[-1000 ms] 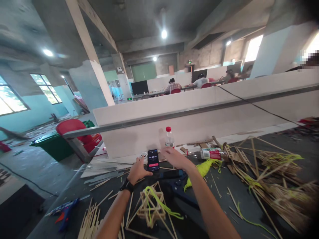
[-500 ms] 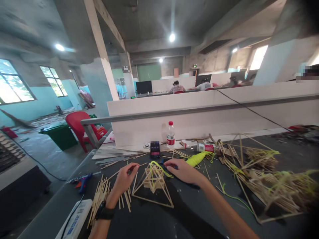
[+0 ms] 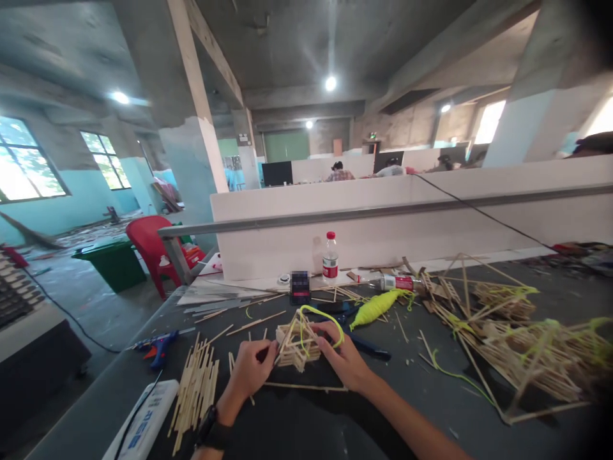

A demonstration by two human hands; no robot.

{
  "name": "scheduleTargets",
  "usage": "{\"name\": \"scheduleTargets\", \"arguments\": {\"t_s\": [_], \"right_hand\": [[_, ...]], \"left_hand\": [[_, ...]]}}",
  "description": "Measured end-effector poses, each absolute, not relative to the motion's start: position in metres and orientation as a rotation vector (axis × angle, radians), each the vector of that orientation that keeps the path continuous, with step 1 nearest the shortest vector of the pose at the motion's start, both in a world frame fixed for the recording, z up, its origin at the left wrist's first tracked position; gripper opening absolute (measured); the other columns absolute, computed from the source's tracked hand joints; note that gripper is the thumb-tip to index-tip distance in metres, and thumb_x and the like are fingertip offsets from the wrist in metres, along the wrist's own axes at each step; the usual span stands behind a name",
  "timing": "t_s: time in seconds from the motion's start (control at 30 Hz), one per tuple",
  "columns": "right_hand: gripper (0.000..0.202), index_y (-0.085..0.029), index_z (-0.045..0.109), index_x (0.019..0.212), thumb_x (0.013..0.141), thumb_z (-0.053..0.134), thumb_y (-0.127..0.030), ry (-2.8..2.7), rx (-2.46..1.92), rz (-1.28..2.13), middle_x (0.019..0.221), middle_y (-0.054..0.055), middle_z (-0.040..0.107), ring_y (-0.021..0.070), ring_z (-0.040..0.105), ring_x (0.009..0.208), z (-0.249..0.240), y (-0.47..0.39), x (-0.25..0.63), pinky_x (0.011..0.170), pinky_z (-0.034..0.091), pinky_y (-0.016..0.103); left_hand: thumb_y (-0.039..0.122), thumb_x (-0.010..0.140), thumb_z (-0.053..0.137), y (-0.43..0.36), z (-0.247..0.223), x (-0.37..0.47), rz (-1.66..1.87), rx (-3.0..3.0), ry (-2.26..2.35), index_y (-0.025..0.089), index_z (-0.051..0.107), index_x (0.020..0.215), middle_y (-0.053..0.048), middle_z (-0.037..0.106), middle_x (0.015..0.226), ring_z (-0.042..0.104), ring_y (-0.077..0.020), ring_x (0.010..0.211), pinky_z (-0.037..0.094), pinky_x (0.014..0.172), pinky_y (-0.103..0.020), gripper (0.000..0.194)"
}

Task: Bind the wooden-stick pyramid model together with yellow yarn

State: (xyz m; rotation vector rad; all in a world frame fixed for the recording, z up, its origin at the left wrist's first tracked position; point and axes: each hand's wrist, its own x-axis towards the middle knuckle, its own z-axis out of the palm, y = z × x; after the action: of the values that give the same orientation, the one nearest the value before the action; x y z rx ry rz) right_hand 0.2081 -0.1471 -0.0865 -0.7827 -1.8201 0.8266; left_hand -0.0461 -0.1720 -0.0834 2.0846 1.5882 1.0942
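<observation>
A small pyramid-shaped frame of wooden sticks (image 3: 297,358) stands in front of me on the dark table, with a loop of yellow-green cord at its top. My left hand (image 3: 251,367) has thumb and fingers pinched on the frame's left edge. On the opposite side, my right hand (image 3: 343,361) grips the frame's right edge near the cord, its fingertips partly hidden behind the sticks. Just beyond the right hand lies a dark-handled tool (image 3: 373,349), partly covered. A bundle of yellow-green cord (image 3: 376,309) is next to it.
Loose sticks (image 3: 195,386) lie at left, near a blue glue gun (image 3: 163,348) and a white power strip (image 3: 147,415). An upright bottle (image 3: 330,259) and a lying bottle (image 3: 390,282) are by the white partition (image 3: 412,236). Stick frames (image 3: 531,367) pile up at right.
My right hand has moved from the dark-handled tool to the frame's right side. The left hand has come down and right onto its left edge. The frame has turned slightly.
</observation>
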Motion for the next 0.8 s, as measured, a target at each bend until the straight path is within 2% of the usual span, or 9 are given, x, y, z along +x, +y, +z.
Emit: {"name": "scheduleTargets", "arguments": {"t_s": [0.1,0.17,0.27,0.37,0.43,0.53,0.6,0.7,0.8], "right_hand": [[0.034,-0.027,0.064,0.124,0.101,0.044,-0.041,-1.818,-0.78,0.852,0.123,0.009,0.066,0.0282,0.057,0.117,-0.087,-0.149,0.208,0.104,0.04,0.043],[0.034,-0.028,0.064,0.125,0.1,0.045,-0.041,-1.832,-0.782,0.837,0.122,0.009,0.065,0.0287,0.057,0.117,-0.085,-0.15,0.209,0.105,0.039,0.044],[0.034,-0.029,0.063,0.127,0.099,0.048,-0.041,-1.848,-0.799,0.794,0.124,0.009,0.063,0.0296,0.055,0.118,-0.083,-0.152,0.212,0.107,0.036,0.046],[0.036,-0.027,0.063,0.128,0.097,0.05,-0.042,-1.828,-0.825,0.775,0.124,0.01,0.062,0.03,0.054,0.118,-0.081,-0.152,0.211,0.105,0.038,0.046],[0.037,-0.025,0.064,0.127,0.096,0.052,-0.042,-1.796,-0.832,0.753,0.118,0.01,0.063,0.0288,0.058,0.11,-0.077,-0.148,0.21,0.1,0.042,0.043],[0.035,-0.023,0.067,0.119,0.091,0.059,-0.042,-1.799,-0.846,0.697,0.102,0.009,0.066,0.0256,0.061,0.095,-0.056,-0.135,0.212,0.09,0.047,0.04],[0.034,-0.023,0.07,0.116,0.089,0.062,-0.041,-1.921,-0.849,0.773,0.095,0.007,0.069,0.0237,0.062,0.089,-0.031,-0.123,0.217,0.083,0.049,0.037],[0.031,-0.029,0.074,0.11,0.083,0.068,-0.041,-2.306,-0.855,1.056,0.093,0.003,0.073,0.0212,0.064,0.079,0.016,-0.111,0.224,0.069,0.049,0.032],[0.022,-0.031,0.079,0.099,0.081,0.069,-0.04,-2.51,-0.9,1.011,0.08,-0.001,0.074,0.0196,0.062,0.07,0.051,-0.11,0.221,0.06,0.044,0.03]], "left_hand": [[0.044,0.092,0.052,-0.173,-0.082,-0.044,1.097,2.077,1.564,0.016,0.062,0.052,0.002,0.044,0.046,0.039,-0.0113,0.045,0.027,0.049,-0.026,0.049],[0.042,0.091,0.054,-0.175,-0.077,-0.042,1.129,2.059,1.553,0.017,0.066,0.059,0.0,0.052,0.05,0.046,-0.0131,0.048,0.033,0.051,-0.026,0.043],[0.039,0.094,0.049,-0.172,-0.056,-0.036,1.225,2.016,1.556,0.017,0.072,0.083,-0.006,0.068,0.074,0.059,-0.0182,0.065,0.044,0.061,-0.027,0.034],[0.04,0.093,0.053,-0.162,-0.019,-0.028,1.239,2.047,1.49,0.02,0.072,0.101,-0.007,0.071,0.094,0.061,-0.02,0.081,0.047,0.071,-0.028,0.029],[0.042,0.09,0.058,-0.152,0.011,-0.025,1.069,2.085,1.371,0.022,0.07,0.111,-0.006,0.07,0.094,0.061,-0.0193,0.08,0.047,0.069,-0.028,0.032],[0.046,0.081,0.067,-0.136,0.049,-0.023,0.672,2.098,1.222,0.023,0.067,0.123,-0.006,0.07,0.099,0.063,-0.021,0.083,0.049,0.071,-0.029,0.048],[0.046,0.078,0.07,-0.126,0.061,-0.022,0.525,2.125,1.225,0.023,0.069,0.121,-0.006,0.071,0.1,0.064,-0.0225,0.085,0.049,0.074,-0.031,0.049],[0.043,0.075,0.072,-0.117,0.062,-0.02,0.447,2.126,1.206,0.02,0.075,0.108,-0.006,0.073,0.091,0.064,-0.0226,0.08,0.048,0.07,-0.03,0.04],[0.043,0.075,0.072,-0.116,0.057,-0.016,0.469,2.125,1.153,0.02,0.077,0.102,-0.004,0.073,0.085,0.063,-0.0208,0.077,0.046,0.066,-0.027,0.035]]}}
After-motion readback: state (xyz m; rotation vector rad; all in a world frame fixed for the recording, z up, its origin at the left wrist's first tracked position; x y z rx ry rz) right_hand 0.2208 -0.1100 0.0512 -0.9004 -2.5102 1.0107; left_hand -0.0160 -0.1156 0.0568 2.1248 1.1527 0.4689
